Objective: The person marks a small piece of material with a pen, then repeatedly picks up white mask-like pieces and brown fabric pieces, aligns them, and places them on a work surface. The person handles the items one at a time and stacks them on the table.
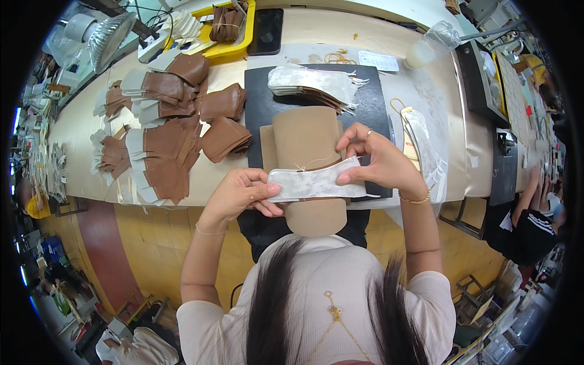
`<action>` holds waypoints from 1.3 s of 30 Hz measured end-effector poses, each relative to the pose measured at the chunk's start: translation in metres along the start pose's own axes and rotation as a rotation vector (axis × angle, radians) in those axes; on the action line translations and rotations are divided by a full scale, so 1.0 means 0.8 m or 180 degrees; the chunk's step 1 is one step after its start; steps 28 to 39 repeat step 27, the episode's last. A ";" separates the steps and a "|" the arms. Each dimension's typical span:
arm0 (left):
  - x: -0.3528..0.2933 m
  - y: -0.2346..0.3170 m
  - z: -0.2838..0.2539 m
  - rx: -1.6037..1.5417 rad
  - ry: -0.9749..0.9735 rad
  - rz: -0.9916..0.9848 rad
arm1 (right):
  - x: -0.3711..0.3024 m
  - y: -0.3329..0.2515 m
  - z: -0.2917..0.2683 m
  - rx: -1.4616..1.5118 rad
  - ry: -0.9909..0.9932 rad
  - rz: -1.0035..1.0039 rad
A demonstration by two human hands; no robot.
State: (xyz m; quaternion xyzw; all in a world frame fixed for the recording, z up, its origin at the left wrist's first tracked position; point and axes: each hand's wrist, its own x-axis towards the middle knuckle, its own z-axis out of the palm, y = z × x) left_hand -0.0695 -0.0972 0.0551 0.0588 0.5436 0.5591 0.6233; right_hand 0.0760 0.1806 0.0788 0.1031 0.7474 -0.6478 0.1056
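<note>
A whitish-grey curved strip [313, 182], which looks like the backing side of a cut leather piece, is stretched level between my hands. My left hand [249, 193] pinches its left end, thumb on top and fingers beneath. At the other end my right hand [380, 163] grips it between thumb and fingers. Loose threads trail from the strip's upper edge. Under it lies a rounded tan block or form [306, 137], whose near end [316, 216] reaches past the table edge. Behind that, a stack of similar whitish strips [313, 84] rests on a black board [258, 85].
Piles of brown leather pieces [167, 155] with grey edges cover the table's left. A yellow tray [246, 39], a phone [266, 31] and a clear plastic bottle [433, 44] stand at the back. More strips [420, 143] lie right of the board. Another person's arm [528, 198] shows far right.
</note>
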 end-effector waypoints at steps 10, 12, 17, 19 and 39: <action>0.004 -0.011 0.005 -0.0346 -0.0179 0.0342 | -0.020 -0.012 0.015 -0.1821 0.1534 -0.1207; -0.004 -0.010 0.010 -0.0399 -0.0159 0.0440 | -0.031 -0.033 0.040 -0.2352 0.1292 -0.1515; -0.002 -0.011 0.016 -0.0128 -0.0085 0.0733 | -0.009 -0.047 0.125 -0.2845 0.0294 -0.1809; 0.001 -0.013 0.014 -0.0181 -0.0120 0.0616 | -0.011 -0.036 0.117 -0.2708 0.0378 -0.1996; 0.017 -0.021 -0.006 -0.0224 -0.0374 0.0246 | -0.023 0.072 0.114 -0.0583 0.1014 -0.1994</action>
